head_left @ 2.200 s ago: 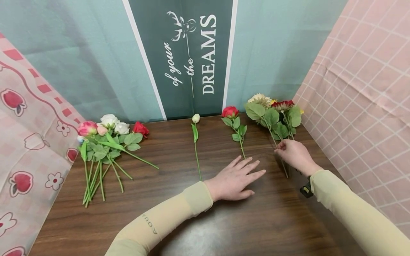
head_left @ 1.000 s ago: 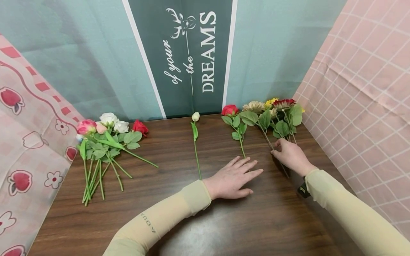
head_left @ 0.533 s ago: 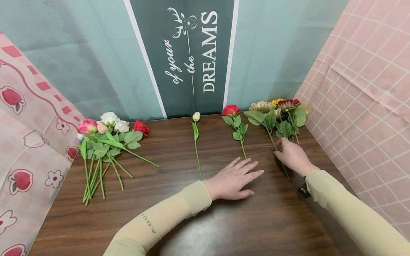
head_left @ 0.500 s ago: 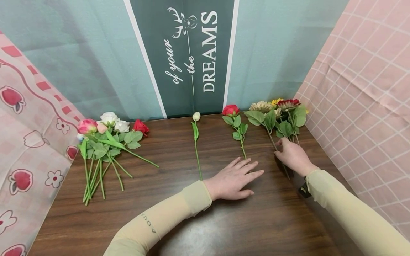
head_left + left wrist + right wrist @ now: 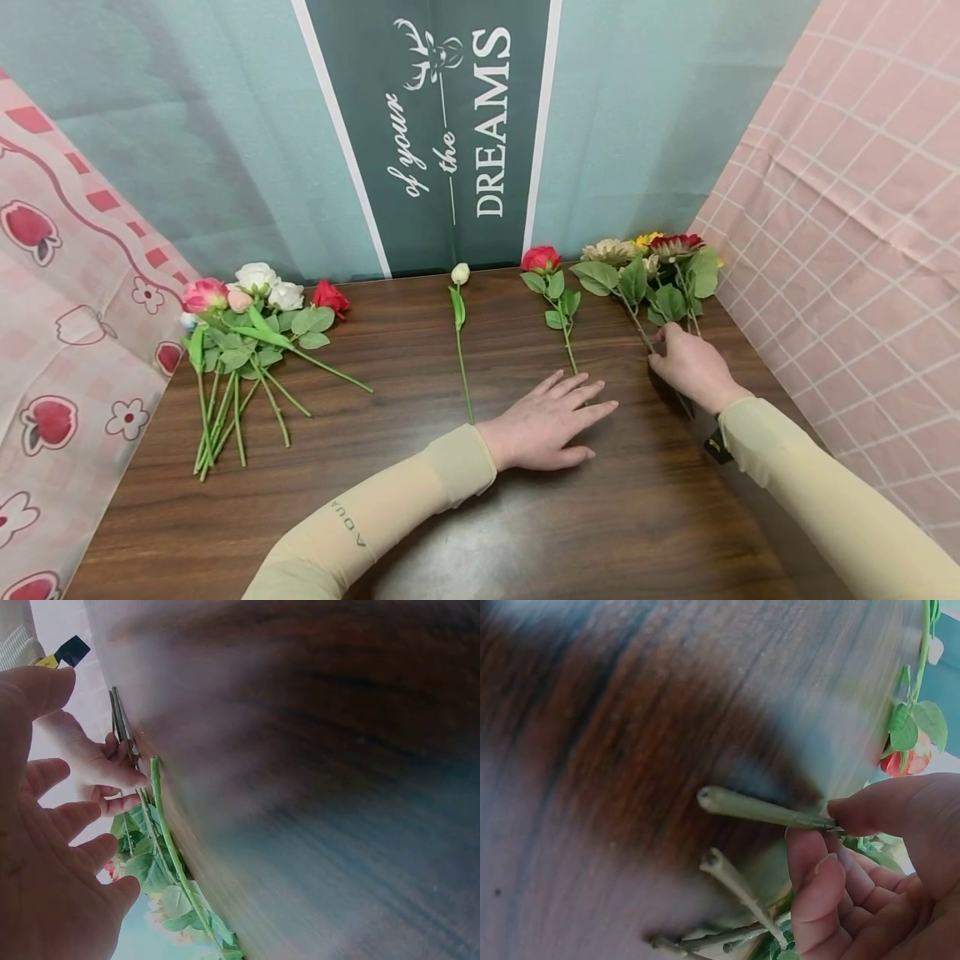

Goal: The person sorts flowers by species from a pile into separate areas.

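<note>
While my left hand (image 5: 551, 421) lies flat and fingers-straight on the table (image 5: 420, 517), holding nothing, the work is all on the right. Going left to right: loose rose bunch (image 5: 247, 333) at the far left edge, single white bud (image 5: 459, 274) mid-table, single red rose (image 5: 540, 260) with its stem end just beside my left fingertips, then the sunflower bunch (image 5: 652, 267) at the right edge near the back.

My right hand (image 5: 693, 367) is pinching one stem (image 5: 761, 811) of that bunch between thumb and fingers; the other cut stems lie loose under the palm, not gripped. To do this well: keep the pinch low on that one stem, lift it slightly before drawing it out so its leaves don't drag the neighbours, and keep the left hand planted as an anchor.

Surface: dark wood-grain top, smooth, some glare. Room: teal backdrop with a "DREAMS" banner (image 5: 450, 125), pink printed cloth on the left, pink grid cloth (image 5: 840, 208) on the right.
</note>
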Available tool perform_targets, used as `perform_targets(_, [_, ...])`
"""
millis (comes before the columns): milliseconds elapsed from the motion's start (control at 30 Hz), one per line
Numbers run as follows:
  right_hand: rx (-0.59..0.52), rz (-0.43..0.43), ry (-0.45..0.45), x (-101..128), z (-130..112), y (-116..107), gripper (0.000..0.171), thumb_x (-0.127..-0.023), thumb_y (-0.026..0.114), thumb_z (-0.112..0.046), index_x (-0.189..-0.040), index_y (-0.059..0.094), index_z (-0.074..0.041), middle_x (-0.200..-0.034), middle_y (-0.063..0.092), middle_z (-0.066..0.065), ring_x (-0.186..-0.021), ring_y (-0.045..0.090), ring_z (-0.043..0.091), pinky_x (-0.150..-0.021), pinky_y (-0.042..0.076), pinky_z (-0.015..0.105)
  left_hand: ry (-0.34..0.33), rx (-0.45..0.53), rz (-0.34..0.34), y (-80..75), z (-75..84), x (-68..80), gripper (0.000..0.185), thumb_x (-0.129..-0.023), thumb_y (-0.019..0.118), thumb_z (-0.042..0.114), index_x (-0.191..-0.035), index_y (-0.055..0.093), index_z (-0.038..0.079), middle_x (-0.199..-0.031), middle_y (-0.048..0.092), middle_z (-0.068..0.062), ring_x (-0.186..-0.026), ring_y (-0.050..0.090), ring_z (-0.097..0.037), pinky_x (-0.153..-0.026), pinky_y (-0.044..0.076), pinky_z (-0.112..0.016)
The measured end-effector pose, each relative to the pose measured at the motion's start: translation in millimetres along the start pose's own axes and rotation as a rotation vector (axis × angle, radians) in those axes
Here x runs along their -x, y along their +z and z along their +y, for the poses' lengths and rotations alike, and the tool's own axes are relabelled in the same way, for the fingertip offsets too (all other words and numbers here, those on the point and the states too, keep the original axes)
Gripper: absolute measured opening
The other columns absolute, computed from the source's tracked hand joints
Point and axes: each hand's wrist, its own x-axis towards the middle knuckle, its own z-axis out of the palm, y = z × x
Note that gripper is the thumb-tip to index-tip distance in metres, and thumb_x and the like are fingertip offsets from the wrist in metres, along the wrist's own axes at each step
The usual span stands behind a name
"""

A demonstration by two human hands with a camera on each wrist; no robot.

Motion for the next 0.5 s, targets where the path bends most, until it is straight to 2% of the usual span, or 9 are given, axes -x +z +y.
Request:
perform_targets(333, [-0.008, 0.000, 0.005, 1.5, -5.3, 0.8, 0.046, -0.099, 0.063, -0.026, -0.123, 0.050, 0.011, -0.072, 0.062, 0.011, -0.058, 0.057, 0.024, -0.053, 0.048, 0.044, -0.003, 0.003, 0.005, -1.8, -2.6, 1.5, 0.073, -0.103, 0.053, 0.054, -0.164, 0.026, 0.024, -0.169, 0.022, -0.006, -0.155, 0.016, -0.027, -0.126, 0.010, -0.047])
perform_targets(400, [-0.009, 0.008, 0.003, 1.4, -6.3, 0.6, 0.049, -0.099, 0.064, -0.027, -0.126, 0.049, 0.012, -0.076, 0.064, 0.014, -0.059, 0.058, 0.025, -0.053, 0.049, 0.045, -0.005, 0.010, 0.010, -2.1, -4.6, 3.0, 0.073, -0.103, 0.053, 0.054, -0.164, 0.026, 0.024, -0.168, 0.023, -0.007, -0.155, 0.017, -0.027, -0.126, 0.011, -0.047])
perform_targets(500, [-0.007, 0.046, -0.007, 1.2, -9.7, -0.2, 0.055, -0.099, 0.064, -0.030, -0.129, 0.048, 0.013, -0.092, 0.067, 0.026, -0.072, 0.065, 0.035, -0.060, 0.052, 0.052, -0.020, 0.029, 0.016, -4.7, -9.8, 7.8, 0.073, -0.103, 0.052, 0.053, -0.164, 0.026, 0.024, -0.169, 0.022, -0.007, -0.155, 0.016, -0.027, -0.126, 0.009, -0.047])
